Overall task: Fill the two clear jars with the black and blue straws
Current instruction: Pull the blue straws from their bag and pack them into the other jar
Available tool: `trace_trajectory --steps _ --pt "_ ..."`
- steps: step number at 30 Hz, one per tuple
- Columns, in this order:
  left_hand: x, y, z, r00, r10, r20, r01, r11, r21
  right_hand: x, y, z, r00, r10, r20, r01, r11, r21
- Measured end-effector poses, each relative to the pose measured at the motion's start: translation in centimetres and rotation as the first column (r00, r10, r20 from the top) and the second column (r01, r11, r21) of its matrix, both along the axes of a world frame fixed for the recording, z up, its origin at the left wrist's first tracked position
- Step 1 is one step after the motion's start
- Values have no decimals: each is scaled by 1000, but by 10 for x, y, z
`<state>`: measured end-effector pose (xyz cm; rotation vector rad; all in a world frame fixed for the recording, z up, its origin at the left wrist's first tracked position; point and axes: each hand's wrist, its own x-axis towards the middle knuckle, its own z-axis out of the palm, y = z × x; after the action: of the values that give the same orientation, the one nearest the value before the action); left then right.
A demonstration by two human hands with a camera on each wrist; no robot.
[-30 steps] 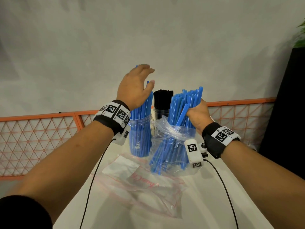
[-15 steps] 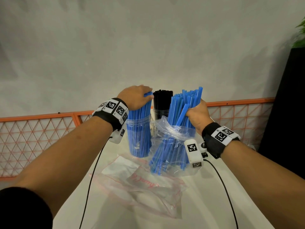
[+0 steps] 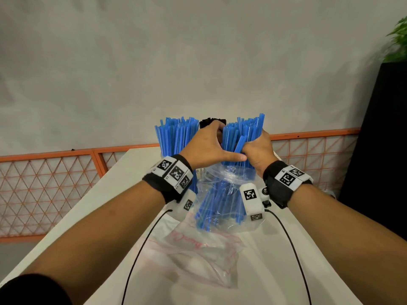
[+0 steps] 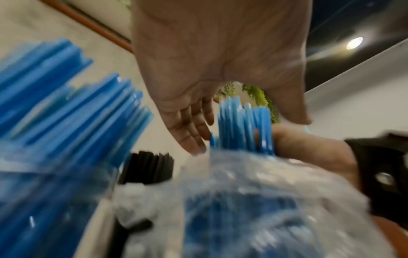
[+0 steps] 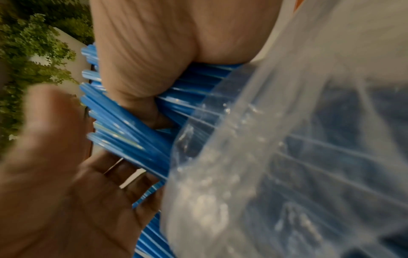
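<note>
At the centre of the head view my right hand (image 3: 256,148) is clenched round a bundle of blue straws (image 3: 244,133) that sticks up out of a clear plastic bag (image 3: 222,194) standing on the desk (image 3: 123,172). My left hand (image 3: 207,146) reaches in from the left – fingers loose and apart, thumb against the bundle. Just left, a clear jar (image 4: 44,200) packed with blue straws; black straws (image 4: 150,167) stand behind, between the two. An empty bag (image 3: 198,260) lies flat lower in the frame.
</note>
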<state>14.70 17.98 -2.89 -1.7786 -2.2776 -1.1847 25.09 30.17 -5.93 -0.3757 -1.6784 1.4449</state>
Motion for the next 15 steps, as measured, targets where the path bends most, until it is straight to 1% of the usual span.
trace_trajectory --steps 3,6,11,15 --pt "5 8 -11 999 -4 32 1 996 85 -1 0 -1 1000 -1 -19 0 999 -35" --pt "4 11 -18 994 -22 107 6 988 154 -2 2 -2 1000 -19 -18 19 999 -32" --pt "0 13 -18 948 -2 318 -36 993 111 -3 4 -3 999 -45 -3 45 999 -19" --pt "-8 12 -10 908 -12 418 -79 977 199 -3 4 -3 999 -46 7 46 999 -27"
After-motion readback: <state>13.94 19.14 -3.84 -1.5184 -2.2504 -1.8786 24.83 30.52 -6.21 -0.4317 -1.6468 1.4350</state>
